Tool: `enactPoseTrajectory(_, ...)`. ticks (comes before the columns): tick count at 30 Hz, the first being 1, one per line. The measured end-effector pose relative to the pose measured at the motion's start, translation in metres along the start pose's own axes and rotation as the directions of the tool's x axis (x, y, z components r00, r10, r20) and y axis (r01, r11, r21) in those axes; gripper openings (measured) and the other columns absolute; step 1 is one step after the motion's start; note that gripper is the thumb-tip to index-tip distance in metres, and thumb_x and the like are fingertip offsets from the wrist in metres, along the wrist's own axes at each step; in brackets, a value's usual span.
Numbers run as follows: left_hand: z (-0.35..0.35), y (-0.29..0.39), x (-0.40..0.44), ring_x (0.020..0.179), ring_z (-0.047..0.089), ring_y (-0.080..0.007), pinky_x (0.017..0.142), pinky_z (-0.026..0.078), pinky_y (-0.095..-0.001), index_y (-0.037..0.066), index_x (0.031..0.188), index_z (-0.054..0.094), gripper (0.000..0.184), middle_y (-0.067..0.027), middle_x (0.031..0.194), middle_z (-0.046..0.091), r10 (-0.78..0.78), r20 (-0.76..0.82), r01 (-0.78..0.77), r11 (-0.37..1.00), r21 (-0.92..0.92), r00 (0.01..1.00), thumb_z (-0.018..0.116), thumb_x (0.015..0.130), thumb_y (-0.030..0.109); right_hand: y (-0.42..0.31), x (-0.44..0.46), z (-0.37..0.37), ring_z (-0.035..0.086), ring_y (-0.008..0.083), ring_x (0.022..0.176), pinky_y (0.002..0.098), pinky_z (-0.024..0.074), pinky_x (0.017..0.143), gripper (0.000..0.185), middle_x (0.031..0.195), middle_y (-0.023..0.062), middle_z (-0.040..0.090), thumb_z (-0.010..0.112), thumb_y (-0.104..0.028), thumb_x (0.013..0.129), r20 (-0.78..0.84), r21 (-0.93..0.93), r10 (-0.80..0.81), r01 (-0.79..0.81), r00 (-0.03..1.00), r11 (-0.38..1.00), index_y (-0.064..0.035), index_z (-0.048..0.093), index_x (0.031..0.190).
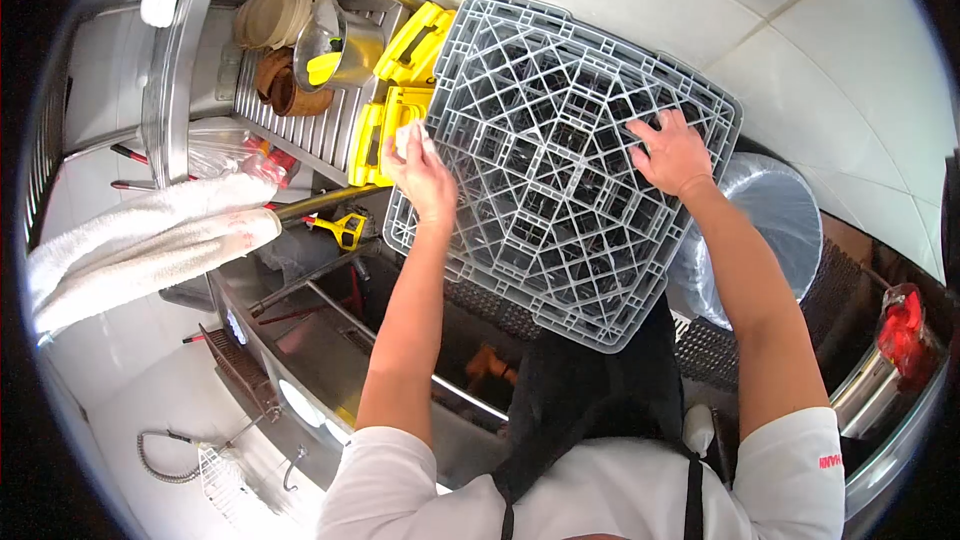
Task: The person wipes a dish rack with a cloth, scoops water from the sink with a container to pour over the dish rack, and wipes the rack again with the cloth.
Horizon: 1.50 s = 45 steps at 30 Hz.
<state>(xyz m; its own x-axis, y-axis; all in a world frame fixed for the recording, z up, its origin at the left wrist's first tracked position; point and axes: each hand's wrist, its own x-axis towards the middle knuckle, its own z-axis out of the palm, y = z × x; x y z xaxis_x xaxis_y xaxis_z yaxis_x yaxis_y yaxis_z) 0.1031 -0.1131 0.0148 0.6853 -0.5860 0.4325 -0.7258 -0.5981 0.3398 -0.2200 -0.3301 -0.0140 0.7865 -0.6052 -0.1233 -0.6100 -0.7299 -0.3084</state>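
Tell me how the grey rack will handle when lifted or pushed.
The rack looks like rigid plastic, so it should stay stiff. Its open lattice suggests it's fairly light for its size, though I can't tell what's beneath. Its broad, squared shape probably won't roll.

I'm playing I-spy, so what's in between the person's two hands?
The grey plastic rack: its criss-cross lattice fills the stretch between the left hand and the right hand, as the head view shows.
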Motion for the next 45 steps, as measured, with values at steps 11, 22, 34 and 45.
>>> enactPoseTrajectory(11, 0.056, 0.008, 0.039, 0.112, 0.058, -0.0414, 0.099, 0.045, -0.0497, 0.007, 0.124, 0.067, 0.035, -0.0215, 0.123, 0.063, 0.034, 0.150, -0.035, 0.999, 0.002, 0.988, 0.065, 0.090, 0.011, -0.004, 0.002, -0.003, 0.055, 0.0341, 0.110, 0.0480, 0.0536, 0.081, 0.039, 0.111, 0.0170, 0.058, 0.063, -0.039, 0.089, 0.008, -0.028, 0.001, -0.001, 1.000, 1.000, -0.0260, 0.061, 0.126)
enactPoseTrajectory(22, 0.055, -0.011, 0.091, 0.092, 0.068, -0.0462, 0.084, 0.053, -0.0546, 0.004, 0.103, 0.068, 0.028, -0.0263, 0.091, 0.071, -0.070, 0.442, 0.061, 0.998, 0.035, 0.894, 0.060, 0.094, 0.030, -0.004, 0.002, -0.004, 0.056, 0.0347, 0.109, 0.0477, 0.0535, 0.082, 0.040, 0.109, 0.0175, 0.059, 0.065, -0.040, 0.089, 0.008, -0.028, 0.009, -0.008, 1.000, 1.000, -0.0261, 0.063, 0.126)
enactPoseTrajectory(34, 0.056, -0.018, 0.077, 0.087, 0.072, -0.0391, 0.082, 0.056, -0.0471, 0.006, 0.103, 0.071, 0.025, -0.0198, 0.093, 0.074, -0.095, 0.289, 0.132, 0.985, -0.113, 0.953, 0.069, 0.080, 0.015, -0.008, 0.004, -0.009, 0.056, 0.0349, 0.110, 0.0469, 0.0551, 0.083, 0.042, 0.111, 0.0178, 0.058, 0.069, -0.038, 0.085, 0.051, 0.010, 0.041, -0.042, 0.998, 0.999, -0.0251, 0.063, 0.125)
enactPoseTrajectory(45, 0.052, -0.003, 0.074, 0.091, 0.070, -0.0344, 0.084, 0.055, -0.0402, 0.002, 0.117, 0.050, 0.039, -0.0195, 0.103, 0.067, -0.296, 0.127, 0.321, 0.891, -0.322, 0.947, 0.074, 0.087, 0.011, -0.005, 0.004, -0.003, 0.057, 0.0343, 0.109, 0.0475, 0.0541, 0.081, 0.040, 0.108, 0.0170, 0.059, 0.065, -0.040, 0.087, 0.024, -0.049, 0.020, -0.019, 1.000, 0.999, -0.0277, 0.062, 0.125)
